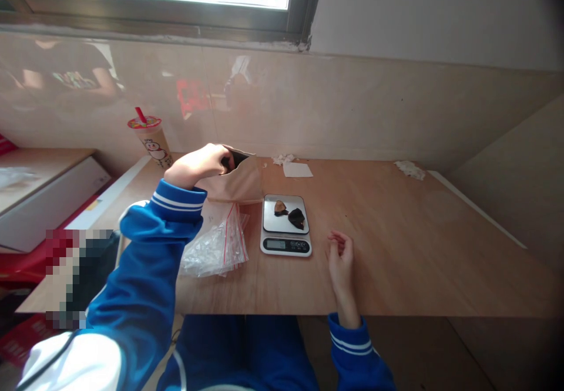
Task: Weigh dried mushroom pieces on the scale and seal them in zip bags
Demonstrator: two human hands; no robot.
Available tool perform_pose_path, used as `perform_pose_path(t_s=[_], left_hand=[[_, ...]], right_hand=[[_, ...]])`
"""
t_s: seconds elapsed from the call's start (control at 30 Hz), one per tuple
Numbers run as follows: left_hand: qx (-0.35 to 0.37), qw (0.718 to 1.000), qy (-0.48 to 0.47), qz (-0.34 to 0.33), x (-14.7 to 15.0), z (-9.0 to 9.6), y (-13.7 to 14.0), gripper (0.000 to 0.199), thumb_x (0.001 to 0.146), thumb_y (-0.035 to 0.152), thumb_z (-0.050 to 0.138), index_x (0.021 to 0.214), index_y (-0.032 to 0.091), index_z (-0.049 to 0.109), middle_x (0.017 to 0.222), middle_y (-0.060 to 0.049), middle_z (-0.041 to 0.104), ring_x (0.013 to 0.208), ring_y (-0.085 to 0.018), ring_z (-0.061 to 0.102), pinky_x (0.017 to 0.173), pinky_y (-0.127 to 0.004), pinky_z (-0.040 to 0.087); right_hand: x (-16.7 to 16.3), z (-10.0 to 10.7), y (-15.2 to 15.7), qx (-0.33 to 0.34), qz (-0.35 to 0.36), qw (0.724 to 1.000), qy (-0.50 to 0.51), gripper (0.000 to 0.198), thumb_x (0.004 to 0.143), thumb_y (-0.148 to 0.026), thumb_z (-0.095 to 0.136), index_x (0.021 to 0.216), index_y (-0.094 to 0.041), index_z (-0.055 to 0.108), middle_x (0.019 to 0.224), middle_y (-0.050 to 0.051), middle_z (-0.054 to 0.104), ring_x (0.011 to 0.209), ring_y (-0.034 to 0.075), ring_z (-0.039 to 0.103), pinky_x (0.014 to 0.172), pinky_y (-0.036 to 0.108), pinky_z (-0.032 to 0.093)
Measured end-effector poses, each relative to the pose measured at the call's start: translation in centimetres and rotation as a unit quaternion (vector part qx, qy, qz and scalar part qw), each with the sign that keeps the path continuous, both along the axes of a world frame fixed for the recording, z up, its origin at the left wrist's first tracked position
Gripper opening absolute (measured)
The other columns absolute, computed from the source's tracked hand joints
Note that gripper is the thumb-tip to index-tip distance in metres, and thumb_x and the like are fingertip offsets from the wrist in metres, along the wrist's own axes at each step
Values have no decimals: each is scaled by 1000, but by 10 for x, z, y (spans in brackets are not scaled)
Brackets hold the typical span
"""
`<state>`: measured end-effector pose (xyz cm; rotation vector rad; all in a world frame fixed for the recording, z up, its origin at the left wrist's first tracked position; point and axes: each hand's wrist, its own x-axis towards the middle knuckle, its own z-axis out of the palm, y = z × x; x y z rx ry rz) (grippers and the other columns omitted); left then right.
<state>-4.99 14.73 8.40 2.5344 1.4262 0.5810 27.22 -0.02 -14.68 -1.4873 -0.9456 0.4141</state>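
My left hand [210, 161] reaches into the mouth of a brown paper bag [240, 184] at the back of the table. Its fingers are curled and partly hidden; a dark patch shows beside them, and I cannot make out what they grip. Right of the bag stands a white digital kitchen scale [286, 246]. Two dried, dark pieces lie on its plate: a smaller one with a tan side [279, 208] and a larger blackish one [296, 218]. The display digits are too small to read. My right hand [341, 259] rests on the table right of the scale, loosely curled, holding nothing.
Clear zip bags [215, 247] with red seals lie left of the scale. A lidded drink cup [152, 141] with a red straw stands at the back left. A white paper [298, 169] and crumpled tissues [409, 169] lie near the tiled wall.
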Motion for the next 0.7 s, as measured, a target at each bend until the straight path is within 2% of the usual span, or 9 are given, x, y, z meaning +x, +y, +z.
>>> perform_pose_path(t_s=[0.2, 0.33, 0.43, 0.57, 0.7], left_hand=[[12, 999, -10, -42, -6, 12, -1, 23, 74, 22, 52, 84, 19, 72, 83, -3, 73, 73, -14, 62, 70, -25, 48], [29, 998, -38, -31, -7, 20, -12, 23, 79, 22, 50, 86, 19, 71, 82, -3, 72, 72, -13, 61, 69, -24, 46], [74, 996, -39, -11, -6, 24, -21, 24, 83, 20, 47, 89, 19, 71, 85, -4, 72, 75, -14, 63, 72, -26, 47], [140, 989, -45, 11, -2, 24, -29, 23, 90, 24, 47, 94, 24, 69, 98, -3, 72, 88, -17, 64, 82, -31, 49], [210, 968, -131, 36, 8, 25, -38, 22, 92, 30, 48, 102, 27, 68, 105, -4, 69, 100, -19, 62, 90, -35, 50]], right_hand=[[0, 0, 0, -15, -1, 1000, 5, 31, 83, -46, 49, 98, -19, 55, 98, 10, 63, 87, 23, 60, 78, 38, 47], [1, 0, 0, -22, 1, 1000, 6, 34, 83, -48, 50, 99, -19, 56, 98, 11, 63, 88, 23, 60, 79, 39, 47], [0, 1, -1, -17, 0, 1000, 5, 33, 83, -48, 50, 99, -19, 56, 98, 10, 63, 88, 23, 60, 80, 39, 47], [-1, 1, 0, -9, -1, 1000, 2, 29, 83, -45, 50, 98, -20, 56, 97, 9, 63, 87, 22, 60, 78, 37, 47], [0, 1, 0, -11, -3, 1000, 5, 27, 83, -43, 50, 97, -20, 56, 97, 9, 63, 87, 22, 60, 78, 38, 47]])
